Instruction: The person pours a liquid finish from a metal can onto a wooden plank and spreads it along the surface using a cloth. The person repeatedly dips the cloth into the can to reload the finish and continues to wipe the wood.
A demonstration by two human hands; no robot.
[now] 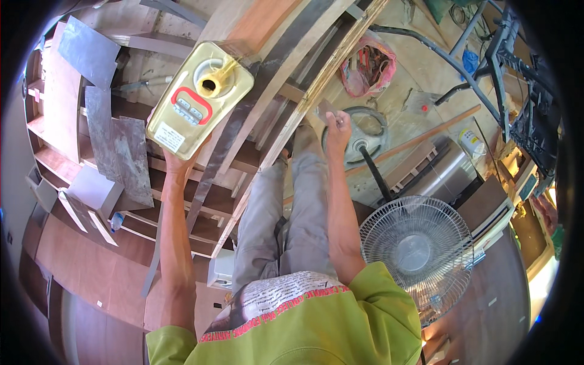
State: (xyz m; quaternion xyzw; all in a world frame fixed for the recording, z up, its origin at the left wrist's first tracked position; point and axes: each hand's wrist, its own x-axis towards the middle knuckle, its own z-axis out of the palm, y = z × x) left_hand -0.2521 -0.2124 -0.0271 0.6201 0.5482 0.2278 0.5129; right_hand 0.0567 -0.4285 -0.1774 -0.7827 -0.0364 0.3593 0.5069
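Observation:
My left hand (180, 163) holds a rectangular tin can (159, 115) from below and behind, so most of its fingers are hidden. The can is pale gold with a red handle. Yellowish residue coats its round open mouth (210, 84). My right hand (338, 129) is closed, pinching a small flat brownish piece (324, 109) that could be a spreader; its exact kind is unclear. Below the can runs a wooden frame (304, 103) of long boards and crosspieces, with a dark strip along one board.
A standing fan (416, 252) is close by my right arm, its round base (365, 137) beyond my right hand. Farther off are a pink bag of tools (368, 66) and a dark metal frame (505, 67). Grey sheets (115, 140) lie over shelving at left.

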